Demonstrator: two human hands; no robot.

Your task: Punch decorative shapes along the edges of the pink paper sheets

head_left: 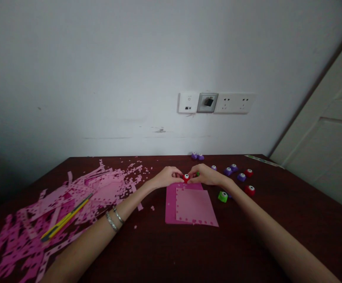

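A small red craft paper punch [185,178] with a white-and-black top sits at the far edge of the pink paper. From the left, my left hand [168,177] has its fingers closed on the punch. On its other side, my right hand [204,175], with something green at a finger, grips it too. Below the hands lies a darker pink sheet [171,208], partly covered by a light pink sheet [194,204]. Rows of punched holes run along the light sheet's left and lower edges. The exact spot where the punch meets the paper is hidden.
Pink punched strips [26,224] and tiny cut-outs are heaped at left, with a yellow cutter knife [67,218] on top. Purple punches [228,171], red punches [250,190] and a green punch [222,196] stand at right. A wall [129,78] with sockets rises behind.
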